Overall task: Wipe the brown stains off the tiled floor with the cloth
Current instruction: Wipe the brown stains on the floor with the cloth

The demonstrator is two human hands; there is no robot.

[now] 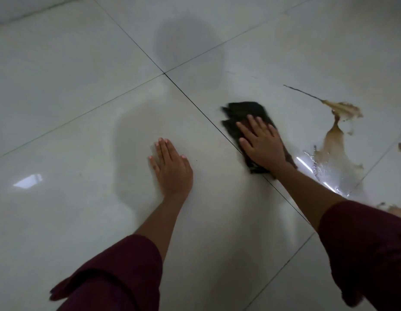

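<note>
Glossy pale tiles make up the floor, divided by thin dark grout lines that cross near 12 o'clock of the view centre. A dark cloth is laid flat on the floor at roughly 2 o'clock from the centre, straddling a grout line. The right hand is pressed palm-down on the cloth, fingers straight and spread toward 11 o'clock; the grip is fully open, with nothing curled round the fabric. The far edge of the cloth appears blurred. The left hand is laid flat on bare tile just below the centre, fingers extended and held together, nothing held. Brown stains are seen at 3 o'clock, well to the right of the cloth and apart from it: a thin dark streak leading into a tan smear, then a broader patch beside a wet, reflective film. Smaller brown marks are visible at the right edge. Dark red sleeves cover both forearms
</note>
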